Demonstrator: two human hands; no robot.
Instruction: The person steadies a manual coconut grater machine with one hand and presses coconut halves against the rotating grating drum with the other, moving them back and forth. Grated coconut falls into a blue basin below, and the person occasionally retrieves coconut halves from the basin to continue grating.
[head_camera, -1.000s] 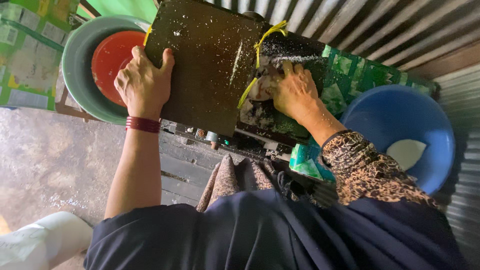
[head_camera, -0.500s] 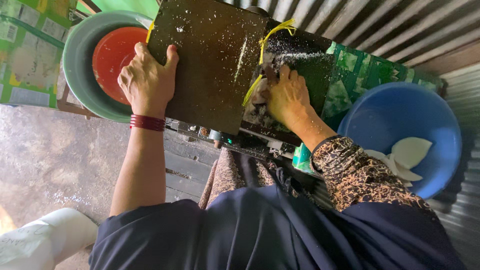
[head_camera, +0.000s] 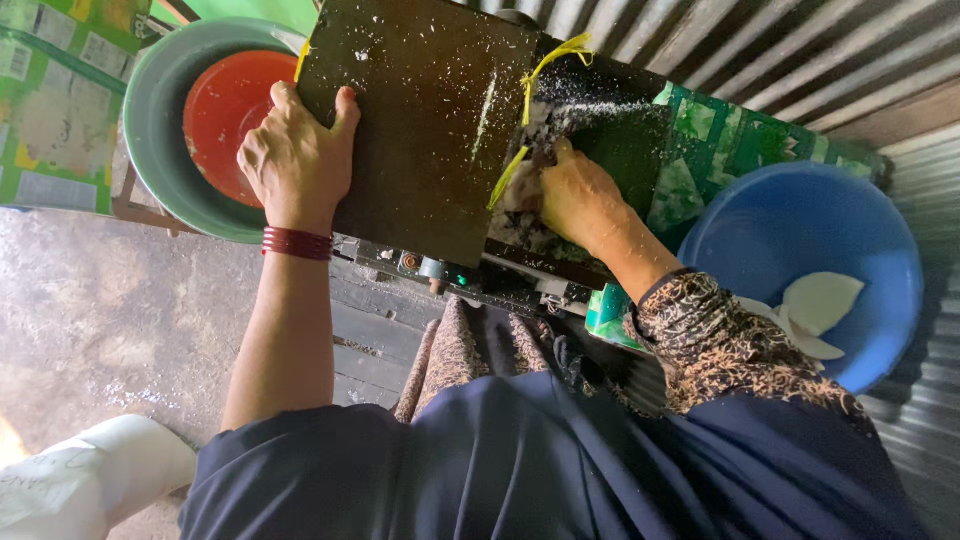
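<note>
Dark cover (head_camera: 420, 120), speckled with white shreds

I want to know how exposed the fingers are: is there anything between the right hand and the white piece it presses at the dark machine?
Nothing visible. The right hand lies directly on the white piece, beside the dark cover panel that the left hand grips. A yellow cord runs just alongside, not between them.
</note>
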